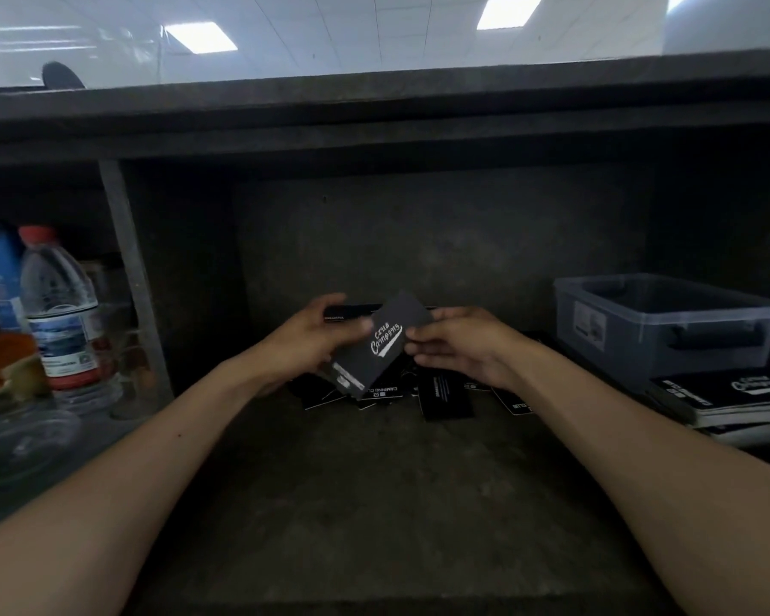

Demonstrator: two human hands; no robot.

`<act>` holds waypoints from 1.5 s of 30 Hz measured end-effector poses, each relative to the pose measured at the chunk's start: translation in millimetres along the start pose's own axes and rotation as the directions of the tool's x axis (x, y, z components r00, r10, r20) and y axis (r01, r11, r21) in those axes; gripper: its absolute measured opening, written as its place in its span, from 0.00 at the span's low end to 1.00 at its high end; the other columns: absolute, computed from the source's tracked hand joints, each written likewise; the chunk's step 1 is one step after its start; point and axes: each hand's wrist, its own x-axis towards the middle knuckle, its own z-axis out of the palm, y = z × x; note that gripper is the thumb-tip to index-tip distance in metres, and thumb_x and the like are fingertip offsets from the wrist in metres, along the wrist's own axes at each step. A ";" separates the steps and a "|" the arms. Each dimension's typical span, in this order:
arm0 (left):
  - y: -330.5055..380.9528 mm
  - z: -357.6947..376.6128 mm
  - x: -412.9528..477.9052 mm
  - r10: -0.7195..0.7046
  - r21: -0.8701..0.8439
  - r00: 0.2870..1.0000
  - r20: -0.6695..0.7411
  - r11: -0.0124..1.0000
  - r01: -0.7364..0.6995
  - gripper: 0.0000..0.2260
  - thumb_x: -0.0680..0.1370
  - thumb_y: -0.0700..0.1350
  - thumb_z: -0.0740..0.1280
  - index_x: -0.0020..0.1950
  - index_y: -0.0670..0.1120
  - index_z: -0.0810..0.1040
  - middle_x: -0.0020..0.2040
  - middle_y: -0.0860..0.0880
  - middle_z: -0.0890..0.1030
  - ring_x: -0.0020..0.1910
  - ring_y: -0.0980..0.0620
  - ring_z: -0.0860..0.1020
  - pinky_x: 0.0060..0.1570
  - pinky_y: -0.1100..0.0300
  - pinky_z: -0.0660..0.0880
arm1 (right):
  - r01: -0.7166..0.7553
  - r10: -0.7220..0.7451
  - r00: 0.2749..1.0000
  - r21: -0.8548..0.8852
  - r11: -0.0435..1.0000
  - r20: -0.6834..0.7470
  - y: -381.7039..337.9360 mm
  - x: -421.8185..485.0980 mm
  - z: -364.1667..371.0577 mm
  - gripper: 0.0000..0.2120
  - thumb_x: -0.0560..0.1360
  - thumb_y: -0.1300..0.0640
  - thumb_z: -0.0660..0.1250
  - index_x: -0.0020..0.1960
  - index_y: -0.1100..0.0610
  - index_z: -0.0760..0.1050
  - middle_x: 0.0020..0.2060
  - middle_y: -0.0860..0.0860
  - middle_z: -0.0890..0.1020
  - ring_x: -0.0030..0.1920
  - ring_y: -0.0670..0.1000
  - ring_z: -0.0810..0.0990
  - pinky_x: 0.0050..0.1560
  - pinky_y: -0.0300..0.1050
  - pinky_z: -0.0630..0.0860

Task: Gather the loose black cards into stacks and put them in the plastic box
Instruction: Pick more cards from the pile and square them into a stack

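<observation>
Both the left hand (316,344) and right hand (459,349) grip the card stack (383,344) left of the plastic box (641,344); advise squaring edges before lifting more loose cards (445,395).

Likely a service counter in an office-like room — a tiled drop ceiling (330,20) with flat light panels (201,36) shows above the dark counter top (374,95). Beneath it, a rough storage shelf (374,482) holds water bottles (59,304), a plastic box (667,331) and stacked printed booklets (730,402).
</observation>
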 end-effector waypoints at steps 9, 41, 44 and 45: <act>-19.4 -13.6 4.8 0.242 0.581 0.970 -0.010 0.791 -0.191 0.20 0.77 0.34 0.68 0.64 0.53 0.78 0.54 0.58 0.81 0.51 0.64 0.79 0.55 0.68 0.75 | -0.182 -0.025 0.981 -0.956 0.231 -0.192 7.8 -4.0 5.9 0.36 0.53 0.27 0.75 0.49 0.53 0.77 0.48 0.48 0.81 0.47 0.51 0.79 0.44 0.43 0.76; -24.7 -22.9 14.6 0.156 0.462 0.946 -0.283 0.887 -0.008 0.10 0.77 0.37 0.70 0.54 0.50 0.83 0.47 0.52 0.84 0.43 0.57 0.81 0.41 0.65 0.75 | 0.208 -0.313 0.945 -0.566 0.798 -0.094 24.2 12.1 1.9 0.17 0.75 0.63 0.70 0.63 0.56 0.77 0.54 0.50 0.81 0.56 0.50 0.80 0.55 0.40 0.76; -29.1 -25.5 16.8 0.063 0.505 0.949 -0.307 0.856 0.107 0.12 0.77 0.39 0.68 0.58 0.49 0.83 0.53 0.47 0.84 0.52 0.49 0.82 0.51 0.60 0.77 | 0.289 -0.225 0.953 -0.836 0.465 0.205 32.0 5.0 6.0 0.17 0.76 0.59 0.69 0.65 0.51 0.78 0.68 0.48 0.76 0.68 0.48 0.73 0.70 0.40 0.67; -30.9 -24.3 17.4 0.038 0.520 0.958 -0.286 0.845 0.122 0.12 0.78 0.39 0.68 0.60 0.49 0.82 0.55 0.48 0.84 0.54 0.48 0.82 0.54 0.59 0.77 | 0.312 -0.168 0.950 -0.850 0.425 0.264 30.0 2.3 9.3 0.20 0.76 0.63 0.65 0.66 0.49 0.78 0.71 0.48 0.73 0.71 0.47 0.69 0.72 0.40 0.63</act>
